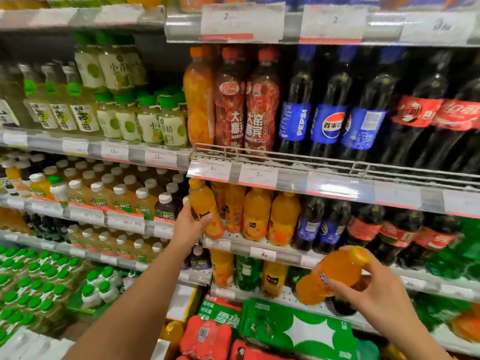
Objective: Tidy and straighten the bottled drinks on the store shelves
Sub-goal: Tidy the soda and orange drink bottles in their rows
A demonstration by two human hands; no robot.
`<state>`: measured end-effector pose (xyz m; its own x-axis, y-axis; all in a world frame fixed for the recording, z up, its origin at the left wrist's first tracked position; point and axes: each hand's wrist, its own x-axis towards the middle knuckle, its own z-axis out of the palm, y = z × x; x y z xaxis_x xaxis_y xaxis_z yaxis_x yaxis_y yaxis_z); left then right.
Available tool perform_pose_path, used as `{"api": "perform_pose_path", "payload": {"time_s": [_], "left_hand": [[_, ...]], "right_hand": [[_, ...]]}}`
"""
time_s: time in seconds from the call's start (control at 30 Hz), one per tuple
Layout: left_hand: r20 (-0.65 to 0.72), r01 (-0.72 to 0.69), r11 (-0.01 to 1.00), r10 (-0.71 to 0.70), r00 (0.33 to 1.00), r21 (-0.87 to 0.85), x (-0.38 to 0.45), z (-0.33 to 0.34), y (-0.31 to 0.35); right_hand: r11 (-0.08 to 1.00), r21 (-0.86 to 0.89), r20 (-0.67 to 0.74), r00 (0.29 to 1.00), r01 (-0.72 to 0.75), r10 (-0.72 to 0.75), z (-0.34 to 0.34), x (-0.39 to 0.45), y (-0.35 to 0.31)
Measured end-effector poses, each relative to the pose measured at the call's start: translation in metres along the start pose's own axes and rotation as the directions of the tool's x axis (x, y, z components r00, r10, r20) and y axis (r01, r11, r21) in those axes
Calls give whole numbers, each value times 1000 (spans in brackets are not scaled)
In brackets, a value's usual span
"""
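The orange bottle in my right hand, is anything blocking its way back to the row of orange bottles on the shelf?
Nothing visible does: the orange bottle in the right hand has open air up to the orange row.

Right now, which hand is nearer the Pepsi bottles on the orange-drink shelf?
Right. The right hand holds an orange bottle just below and right of the small Pepsi bottles. The left hand grips another orange bottle at the row's far left end.

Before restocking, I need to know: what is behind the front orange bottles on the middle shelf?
Behind the orange bottles at least one more orange bottle shows. Anything deeper is covered by them.
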<state>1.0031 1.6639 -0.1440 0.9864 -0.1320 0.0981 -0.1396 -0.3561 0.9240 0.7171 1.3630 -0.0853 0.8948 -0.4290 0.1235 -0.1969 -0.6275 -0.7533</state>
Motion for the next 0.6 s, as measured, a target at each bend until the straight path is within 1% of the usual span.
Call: {"api": "perform_pose_path", "payload": {"time_s": [0.1,0.2,0.3,0.4,0.5,0.6], "left_hand": [[19,22,997,-23,1000,68,8,13,-8],[-41,20,997,-16,999,80,12,24,-4],[-78,36,997,-31,996,64,20,31,0],[-62,36,993,-29,998,113,30,37,-1],[-45,71,984,-64,997,166,34,44,-3],[-39,89,974,-83,996,207,37,47,-3]], "right_hand": [[999,-2,-41,998,-38,38,-17,-11,7],[996,28,-102,991,-87,90,-31,-22,9],[989,39,-127,981,-146,149,-42,-30,13],[981,-3,-148,970,-194,192,-55,-37,18],[969,-52,-180,957,-241,228,-67,-44,20],[960,-37,-211,941,-278,265,-76,-52,22]]}}
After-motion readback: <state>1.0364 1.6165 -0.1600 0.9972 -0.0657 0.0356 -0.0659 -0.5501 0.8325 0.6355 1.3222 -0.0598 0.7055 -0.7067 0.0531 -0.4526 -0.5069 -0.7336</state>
